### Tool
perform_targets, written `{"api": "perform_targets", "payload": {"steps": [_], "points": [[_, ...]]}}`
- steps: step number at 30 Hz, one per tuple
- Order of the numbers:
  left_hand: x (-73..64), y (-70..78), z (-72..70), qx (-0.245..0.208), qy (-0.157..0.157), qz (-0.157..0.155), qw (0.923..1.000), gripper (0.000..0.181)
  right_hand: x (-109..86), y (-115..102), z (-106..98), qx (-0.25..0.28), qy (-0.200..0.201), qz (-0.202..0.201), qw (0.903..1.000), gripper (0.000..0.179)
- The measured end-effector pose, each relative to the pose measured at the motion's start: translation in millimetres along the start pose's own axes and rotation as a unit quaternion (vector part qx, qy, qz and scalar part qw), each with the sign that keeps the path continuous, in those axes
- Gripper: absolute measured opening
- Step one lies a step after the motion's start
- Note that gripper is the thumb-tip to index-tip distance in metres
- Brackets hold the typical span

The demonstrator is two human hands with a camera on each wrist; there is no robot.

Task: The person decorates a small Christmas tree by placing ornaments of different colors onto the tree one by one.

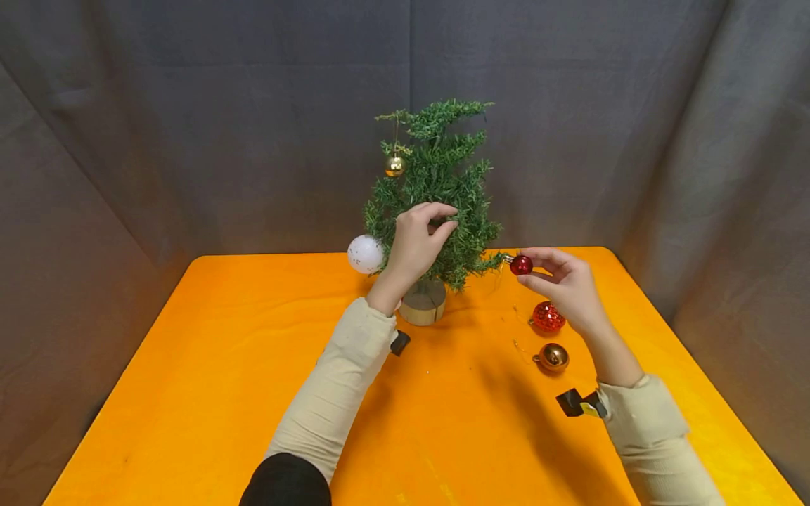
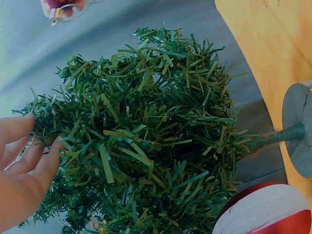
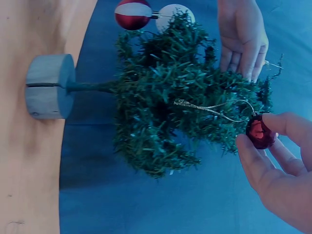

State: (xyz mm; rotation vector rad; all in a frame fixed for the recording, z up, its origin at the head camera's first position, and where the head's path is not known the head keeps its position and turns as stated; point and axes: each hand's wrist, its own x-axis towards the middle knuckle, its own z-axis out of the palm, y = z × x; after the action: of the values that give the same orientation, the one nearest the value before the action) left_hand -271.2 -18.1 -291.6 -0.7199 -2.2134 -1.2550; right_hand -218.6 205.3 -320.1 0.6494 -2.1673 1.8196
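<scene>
A small artificial Christmas tree [image 1: 436, 176] stands on a round wooden base [image 1: 422, 309]. My left hand [image 1: 420, 235] is at the front of its foliage, with thumb and fingers around a branch tip [image 2: 46, 117]. To the right of the tree, my right hand [image 1: 566, 284] pinches a small shiny red Christmas ball [image 1: 522, 265] between thumb and fingers. A gold loop of string [image 3: 214, 108] trails from its cap towards the branches. On the tree's left hang a small gold ball [image 1: 395, 166] and a white speckled ball [image 1: 365, 254]. A red-and-white ball [image 3: 132, 14] is beside the white one.
Below my right hand, a glittery red ball [image 1: 548, 317] and a copper-coloured ball [image 1: 553, 358] lie on the orange tabletop [image 1: 209, 365]. Grey curtains [image 1: 253, 126] enclose the back and sides. A small camera [image 1: 581, 403] is strapped to my right wrist.
</scene>
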Motion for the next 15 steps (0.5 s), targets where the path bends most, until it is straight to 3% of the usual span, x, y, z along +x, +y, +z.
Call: {"api": "perform_targets", "payload": {"steps": [10, 15], "points": [[0.3, -1.0, -1.0, -0.001, -0.002, -0.002, 1.0000, 0.018, 8.6, -12, 3, -0.021, -0.004, -0.015, 0.9996, 0.030], [0.1, -1.4, -1.4, -0.004, -0.002, 0.000, 1.0000, 0.019, 14.5, -17, 6, -0.002, -0.006, -0.028, 0.9996, 0.029]]}}
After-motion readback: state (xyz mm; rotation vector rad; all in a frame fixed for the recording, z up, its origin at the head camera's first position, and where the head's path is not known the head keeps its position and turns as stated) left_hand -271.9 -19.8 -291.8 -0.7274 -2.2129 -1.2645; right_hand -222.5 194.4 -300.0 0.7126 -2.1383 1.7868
